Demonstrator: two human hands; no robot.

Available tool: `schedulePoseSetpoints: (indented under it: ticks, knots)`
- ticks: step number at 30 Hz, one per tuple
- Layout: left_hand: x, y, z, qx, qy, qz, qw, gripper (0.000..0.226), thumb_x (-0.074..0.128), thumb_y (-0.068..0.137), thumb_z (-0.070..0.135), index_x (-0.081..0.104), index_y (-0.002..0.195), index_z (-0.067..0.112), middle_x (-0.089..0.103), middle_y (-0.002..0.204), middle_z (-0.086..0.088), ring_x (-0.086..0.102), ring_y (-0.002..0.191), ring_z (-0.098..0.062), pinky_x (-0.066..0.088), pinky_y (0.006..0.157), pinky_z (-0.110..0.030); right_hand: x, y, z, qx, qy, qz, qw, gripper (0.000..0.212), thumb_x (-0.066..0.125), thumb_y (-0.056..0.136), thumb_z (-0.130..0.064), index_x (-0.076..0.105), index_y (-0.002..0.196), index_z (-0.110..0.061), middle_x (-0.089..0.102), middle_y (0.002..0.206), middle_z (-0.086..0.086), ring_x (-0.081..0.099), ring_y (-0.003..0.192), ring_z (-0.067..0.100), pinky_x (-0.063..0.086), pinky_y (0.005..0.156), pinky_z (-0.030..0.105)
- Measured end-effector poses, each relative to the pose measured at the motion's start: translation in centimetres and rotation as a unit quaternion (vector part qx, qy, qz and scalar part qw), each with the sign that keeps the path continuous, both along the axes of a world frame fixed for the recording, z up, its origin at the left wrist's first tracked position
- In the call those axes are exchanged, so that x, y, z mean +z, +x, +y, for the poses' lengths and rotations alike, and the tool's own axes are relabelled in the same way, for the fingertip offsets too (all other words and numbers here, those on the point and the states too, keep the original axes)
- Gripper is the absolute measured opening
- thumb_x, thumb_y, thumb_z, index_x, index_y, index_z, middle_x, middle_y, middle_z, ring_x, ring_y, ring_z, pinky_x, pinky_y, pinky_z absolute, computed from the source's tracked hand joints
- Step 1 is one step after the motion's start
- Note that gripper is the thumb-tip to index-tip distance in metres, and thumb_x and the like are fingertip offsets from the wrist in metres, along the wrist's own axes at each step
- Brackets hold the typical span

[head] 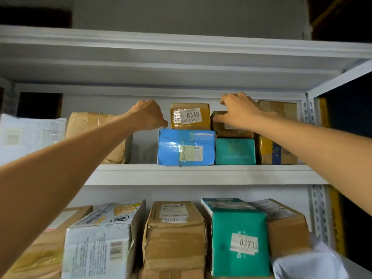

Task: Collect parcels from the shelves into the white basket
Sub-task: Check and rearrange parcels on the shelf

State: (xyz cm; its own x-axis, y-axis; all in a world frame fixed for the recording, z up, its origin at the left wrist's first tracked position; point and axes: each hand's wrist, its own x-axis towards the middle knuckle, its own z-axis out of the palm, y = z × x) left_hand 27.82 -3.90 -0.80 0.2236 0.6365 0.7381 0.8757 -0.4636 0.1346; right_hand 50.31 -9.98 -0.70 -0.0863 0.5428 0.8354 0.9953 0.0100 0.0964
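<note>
Curling over the brown parcel (233, 132), right hand (239, 111) fingers (225, 100) grip it.

Taped cardboard on painted metal shelving

The shelf (201, 174) is white painted metal, smooth and matt. The yellow parcel (190, 117) is bound in glossy tape (the light catches it) and bears a paper label (193, 114); the blue box (186, 147) is shiny printed card, creased and scuffed; the teal box (235, 151) is matt card; the dark brown parcel (233, 133) is cardboard under tape. Below, the brown carton (175, 238) is rough, crumpled cardboard, and the white pouch (308, 264) looks like smooth plastic film.
</note>
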Motion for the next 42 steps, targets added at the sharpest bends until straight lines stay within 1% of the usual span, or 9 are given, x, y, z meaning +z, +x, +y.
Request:
schedulePoseSetpoints:
  ticks: [5,9,15,17,22,28,33,39,42]
  knots:
    - [1.0,0.2,1.3,-0.042,-0.023,-0.064,0.997,0.056,0.068,0.087,0.024,0.046,0.138,0.016,0.053,0.131,-0.011,0.053,0.103,-0.021,0.044,0.087,-0.030,0.6,-0.2,2.2,0.041,-0.012,0.007,0.999,0.049,0.065,0.089,-0.038,0.053,0.124,-0.005,0.060,0.121,0.013,0.058,0.108,0.030,0.050,0.090,0.047]
    - [1.2,1.0,2.7,-0.151,-0.115,-0.140,0.972,0.070,0.058,0.088,-0.004,0.034,0.146,0.027,0.053,0.131,-0.018,0.056,0.113,-0.032,0.047,0.099,-0.049,0.8,-0.7,4.6,0.079,-0.009,0.057,0.995,0.027,0.060,0.094,-0.028,0.058,0.103,-0.003,0.062,0.109,0.015,0.059,0.097,0.031,0.051,0.083,0.045]
    - [0.0,1.5,2.4,-0.256,-0.114,-0.256,0.925,0.033,0.054,0.095,0.007,0.051,0.125,0.019,0.065,0.113,-0.019,0.065,0.103,-0.031,0.055,0.090,-0.042,0.3,-1.0,5.4,0.179,0.016,0.162,0.970,0.016,0.064,0.092,-0.023,0.061,0.096,-0.008,0.067,0.100,0.008,0.063,0.091,0.022,0.053,0.078,0.039]
    - [-0.2,1.5,1.9,-0.297,-0.098,-0.321,0.894,0.015,0.056,0.096,0.020,0.054,0.110,0.015,0.067,0.109,-0.016,0.069,0.094,-0.027,0.058,0.080,-0.033,0.2,-1.2,4.7,0.216,0.022,0.186,0.958,0.014,0.060,0.094,-0.017,0.063,0.103,-0.007,0.067,0.106,0.006,0.061,0.093,0.016,0.048,0.071,0.025]
    - [-0.8,2.2,0.8,-0.337,-0.046,-0.426,0.838,0.021,0.065,0.090,0.027,0.052,0.085,0.011,0.070,0.098,-0.009,0.071,0.076,-0.021,0.058,0.059,-0.027,0.4,-1.8,2.3,0.253,0.045,0.226,0.940,0.018,0.060,0.095,-0.021,0.059,0.092,-0.003,0.063,0.087,0.005,0.055,0.075,0.010,0.037,0.058,0.018]
    - [-2.1,2.4,1.4,-0.294,-0.049,-0.430,0.852,0.052,0.077,0.080,0.014,0.049,0.124,0.013,0.069,0.105,-0.006,0.068,0.094,-0.023,0.056,0.088,-0.045,-0.9,-3.0,1.8,0.261,0.082,0.294,0.916,0.034,0.081,0.075,-0.013,0.059,0.100,-0.007,0.059,0.095,-0.005,0.053,0.082,0.005,0.037,0.053,0.007]
    - [-2.5,2.0,1.5,-0.285,-0.044,-0.401,0.869,0.052,0.074,0.082,0.011,0.056,0.130,0.016,0.066,0.116,-0.006,0.064,0.104,-0.024,0.054,0.091,-0.043,-1.3,-3.6,2.2,0.274,0.048,0.331,0.902,0.085,0.084,0.072,-0.012,0.037,0.143,-0.010,0.052,0.137,0.010,0.052,0.124,0.025,0.044,0.096,0.032]
    - [-2.3,1.7,1.2,-0.295,-0.003,-0.388,0.873,0.057,0.072,0.083,0.006,0.048,0.134,0.016,0.060,0.125,-0.004,0.059,0.104,-0.018,0.055,0.089,-0.037,-1.5,-5.1,2.4,0.322,0.091,0.283,0.899,0.073,0.080,0.074,-0.003,0.046,0.137,-0.016,0.053,0.127,-0.004,0.048,0.112,0.008,0.035,0.072,-0.002]
    - [-2.8,1.5,1.1,-0.310,0.007,-0.390,0.867,0.061,0.070,0.084,0.005,0.045,0.138,0.015,0.059,0.127,-0.005,0.059,0.112,-0.022,0.054,0.092,-0.040,-1.3,-5.6,2.6,0.326,0.130,0.258,0.900,0.073,0.080,0.074,-0.003,0.044,0.136,-0.018,0.052,0.130,-0.001,0.046,0.114,0.011,0.031,0.065,0.001]
